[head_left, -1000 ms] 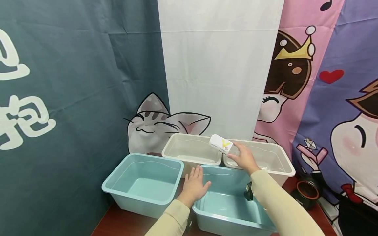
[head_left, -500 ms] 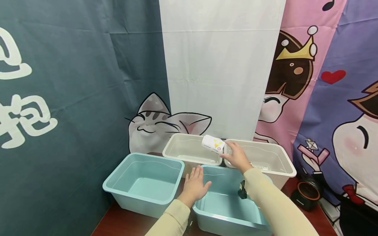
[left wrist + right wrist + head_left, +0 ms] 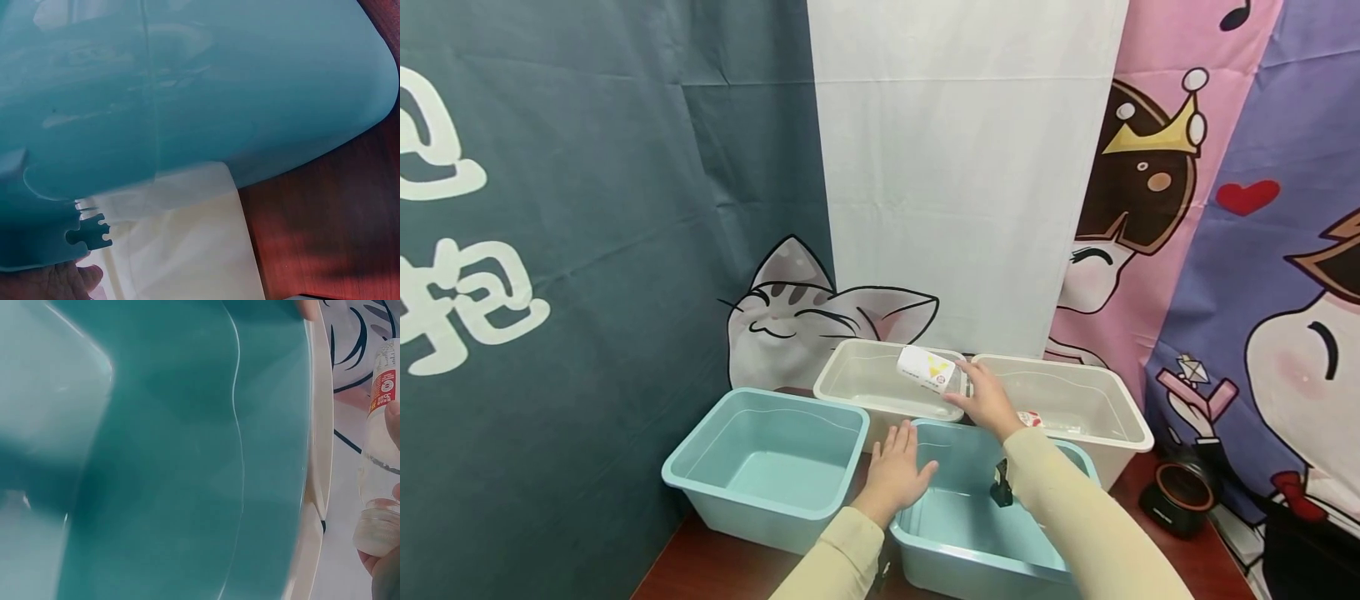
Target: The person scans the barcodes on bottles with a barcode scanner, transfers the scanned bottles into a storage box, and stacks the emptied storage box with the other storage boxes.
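Note:
My right hand grips a clear plastic bottle with a white label. It is held tilted above the left beige bin. In the right wrist view the bottle shows a red patch on its label and a whitish cap, with fingers curled about it. Flat on the near-left rim of the right blue bin rests my left hand, its fingers straight. Only part of the left hand shows in the left wrist view, beside a blue bin wall.
Another blue bin stands at the left. The right beige bin has a small red-and-white thing inside, partly hidden by my right hand. A black round device sits on the brown table at the right. Printed curtains hang behind.
My right hand has moved left with the bottle, from between the two beige bins to over the left one. The red-and-white thing has come into view. My left hand has stayed put.

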A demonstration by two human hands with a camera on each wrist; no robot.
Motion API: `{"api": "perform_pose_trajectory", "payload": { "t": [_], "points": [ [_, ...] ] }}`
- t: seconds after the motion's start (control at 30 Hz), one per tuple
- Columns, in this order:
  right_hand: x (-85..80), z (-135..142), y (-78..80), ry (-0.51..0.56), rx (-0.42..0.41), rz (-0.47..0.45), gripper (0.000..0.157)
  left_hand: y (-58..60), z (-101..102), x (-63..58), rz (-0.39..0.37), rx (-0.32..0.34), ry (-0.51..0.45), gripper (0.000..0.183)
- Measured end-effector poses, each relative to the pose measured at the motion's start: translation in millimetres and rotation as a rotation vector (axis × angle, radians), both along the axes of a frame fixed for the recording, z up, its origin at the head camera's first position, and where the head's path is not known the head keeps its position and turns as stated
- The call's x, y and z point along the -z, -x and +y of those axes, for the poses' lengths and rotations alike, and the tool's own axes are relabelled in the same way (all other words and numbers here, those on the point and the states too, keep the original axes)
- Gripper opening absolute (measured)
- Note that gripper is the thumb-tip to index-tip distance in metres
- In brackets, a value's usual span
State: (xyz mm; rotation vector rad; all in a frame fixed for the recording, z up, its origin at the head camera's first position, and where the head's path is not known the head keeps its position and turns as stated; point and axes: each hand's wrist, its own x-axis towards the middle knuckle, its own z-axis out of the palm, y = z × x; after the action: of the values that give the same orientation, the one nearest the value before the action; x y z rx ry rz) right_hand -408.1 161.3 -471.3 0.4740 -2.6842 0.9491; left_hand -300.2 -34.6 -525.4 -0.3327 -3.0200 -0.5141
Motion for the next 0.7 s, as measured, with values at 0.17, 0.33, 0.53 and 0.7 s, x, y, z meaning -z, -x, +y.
{"api": "perform_pose_trajectory", "payload": {
  "t": [0.17,0.33,0.53,0.7],
  "points": [
    [2.4,-8,0.9,0.001,-0.005,-0.015,0.076,-0.6,0,-0.5,-0.004,0.001,-0.01,0.076],
    [5.2,-16,2.0,-0.006,-0.026,-0.007,0.076,-1.4,0,-2.2,-0.004,-0.003,-0.003,0.077],
    [14.1,-22,5.7,-0.013,-0.04,0.03,0.075,-1.0,0,-1.4,-0.005,-0.003,0.0,0.076],
    [20.1,-24,9.2,-0.012,-0.059,0.049,0.074,0.2,0,0.6,0.003,-0.005,0.011,0.077]
  ]
}}
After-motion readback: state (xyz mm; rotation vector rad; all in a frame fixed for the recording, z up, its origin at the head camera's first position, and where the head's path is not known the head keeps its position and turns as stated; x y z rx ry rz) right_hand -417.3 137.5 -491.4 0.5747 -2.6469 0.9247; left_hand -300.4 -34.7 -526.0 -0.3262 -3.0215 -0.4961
